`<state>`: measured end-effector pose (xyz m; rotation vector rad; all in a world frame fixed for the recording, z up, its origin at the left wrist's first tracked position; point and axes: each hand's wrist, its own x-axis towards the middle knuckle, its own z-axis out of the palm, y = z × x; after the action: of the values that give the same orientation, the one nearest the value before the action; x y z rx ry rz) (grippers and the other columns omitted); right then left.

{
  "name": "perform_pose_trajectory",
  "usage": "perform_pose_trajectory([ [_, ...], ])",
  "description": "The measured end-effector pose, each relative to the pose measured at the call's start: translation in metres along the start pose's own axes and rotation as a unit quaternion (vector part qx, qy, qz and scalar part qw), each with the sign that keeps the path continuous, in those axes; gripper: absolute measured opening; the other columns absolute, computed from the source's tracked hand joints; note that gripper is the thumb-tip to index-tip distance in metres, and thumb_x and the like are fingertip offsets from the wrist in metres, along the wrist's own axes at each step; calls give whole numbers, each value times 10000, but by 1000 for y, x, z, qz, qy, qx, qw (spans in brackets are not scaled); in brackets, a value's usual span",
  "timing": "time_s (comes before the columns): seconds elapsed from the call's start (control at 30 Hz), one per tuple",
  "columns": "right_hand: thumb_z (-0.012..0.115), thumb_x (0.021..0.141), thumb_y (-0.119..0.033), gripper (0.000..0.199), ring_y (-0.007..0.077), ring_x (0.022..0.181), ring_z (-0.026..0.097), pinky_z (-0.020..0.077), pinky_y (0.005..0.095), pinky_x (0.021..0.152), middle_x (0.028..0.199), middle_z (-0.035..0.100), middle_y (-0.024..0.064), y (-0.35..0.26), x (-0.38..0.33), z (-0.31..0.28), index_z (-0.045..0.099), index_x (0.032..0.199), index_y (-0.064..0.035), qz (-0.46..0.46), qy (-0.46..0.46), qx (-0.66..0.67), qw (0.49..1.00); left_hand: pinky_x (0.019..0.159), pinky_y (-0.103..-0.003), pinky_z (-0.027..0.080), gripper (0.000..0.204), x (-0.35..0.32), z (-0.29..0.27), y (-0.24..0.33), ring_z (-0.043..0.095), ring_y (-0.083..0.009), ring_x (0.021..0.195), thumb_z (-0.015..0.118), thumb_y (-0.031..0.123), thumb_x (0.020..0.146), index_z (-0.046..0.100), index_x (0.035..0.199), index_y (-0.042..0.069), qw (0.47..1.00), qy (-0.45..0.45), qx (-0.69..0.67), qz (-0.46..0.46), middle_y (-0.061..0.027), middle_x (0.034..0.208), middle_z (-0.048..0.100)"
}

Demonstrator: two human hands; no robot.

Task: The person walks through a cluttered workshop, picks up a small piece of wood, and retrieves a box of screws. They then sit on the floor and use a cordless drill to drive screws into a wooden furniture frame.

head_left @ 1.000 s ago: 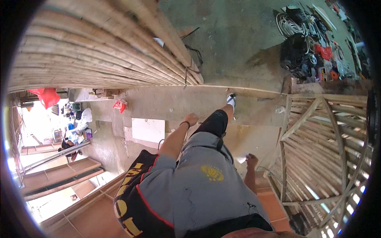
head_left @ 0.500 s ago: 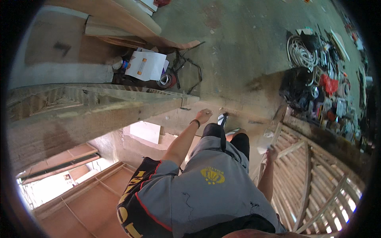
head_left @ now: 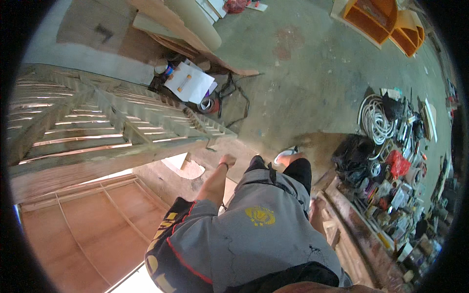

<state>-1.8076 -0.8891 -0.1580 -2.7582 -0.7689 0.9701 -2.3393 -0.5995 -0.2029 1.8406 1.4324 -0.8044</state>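
My left hand hangs ahead of my body, its fingers curled in and nothing visible in it. A dark band circles that wrist. Nearest to it is the lower edge of a slatted wooden door on the left, apart from the hand. My right hand hangs low beside my right thigh, partly hidden by my clothes and blurred; what it holds, if anything, does not show. A sandalled foot steps onto the green-grey floor.
On the right lie a coiled pale hose, a black plastic bag, a red bag and many tools. White paper and a tape roll are at left. Orange shelving stands far right. A wooden panel is lower left.
I have moved forward through the doorway; more floor and the orange shelving have come into view. The pale thing by my right hand no longer shows. My right hand has dropped back toward my thigh.
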Motion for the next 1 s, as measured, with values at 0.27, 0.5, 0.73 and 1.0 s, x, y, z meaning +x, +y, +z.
perform_pose_trajectory([
  [0.27, 694, 759, -401, 321, 249, 697, 662, 504, 424, 667, 758, 693, 86, 14, 138, -113, 692, 743, -80, -53, 12, -64, 996, 928, -446, 474, 435, -43, -49, 159, 613, -359, 1063, 535, 436, 844, 694, 1036, 79, 968, 39, -239, -67, -196, 1134, 647],
  [0.5, 759, 670, -215, 265, 337, 728, 677, 518, 401, 652, 765, 681, 198, -152, 241, -213, 723, 853, -27, -86, 72, 53, 992, 923, -428, 475, 417, 30, -164, 261, 616, -367, 1026, 554, 435, 827, 698, 985, 78, 935, 117, -335, -6, -188, 1081, 658],
  [0.73, 803, 692, -217, 303, 258, 799, 699, 536, 357, 739, 846, 713, 155, -262, 294, -229, 740, 942, -58, -71, 7, 83, 994, 932, -441, 469, 430, 130, -229, 260, 594, -367, 1090, 530, 424, 829, 699, 1040, 90, 983, 49, -175, -7, -182, 1130, 648],
  [1.0, 778, 709, -249, 250, 349, 867, 683, 536, 407, 777, 856, 696, 191, -257, 363, -282, 733, 868, -62, 105, 34, 42, 993, 933, -444, 472, 407, 243, -362, 322, 603, -343, 1095, 531, 427, 864, 685, 1093, 127, 973, 48, -220, -44, -143, 1125, 667],
])
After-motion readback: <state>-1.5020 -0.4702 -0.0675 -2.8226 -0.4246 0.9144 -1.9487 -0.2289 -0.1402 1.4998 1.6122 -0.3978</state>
